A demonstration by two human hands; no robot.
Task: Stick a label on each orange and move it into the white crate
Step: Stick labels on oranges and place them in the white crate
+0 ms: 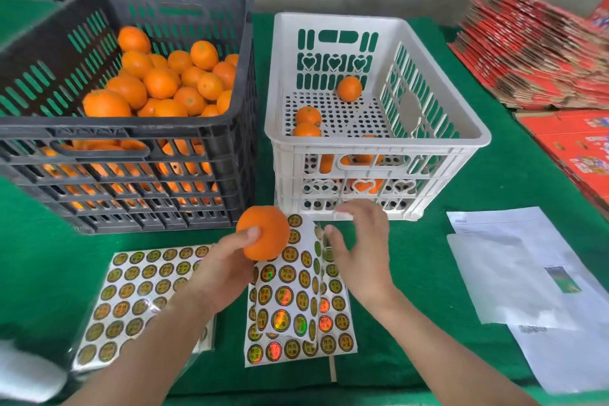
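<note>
Rear: white slotted plastic crate [474, 138]. Before it: curled sheet of round gold labels [290, 293]. Right hand [359, 247] at sheet edge, grasp unclear. Left hand [227, 260] grips round orange [267, 227] above sheet. Likely step: label pickup. Next: peel one, press on.

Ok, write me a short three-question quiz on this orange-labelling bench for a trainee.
1. True or false: the dark slatted plastic crate is emptier than the white perforated plastic crate.
2. Which hand grips the round orange above the gold sticker sheets? A left hand, B right hand.
3. Fill in: those sheets lie on a ___ cloth.
Key: 1 false; 2 A; 3 green.
</note>
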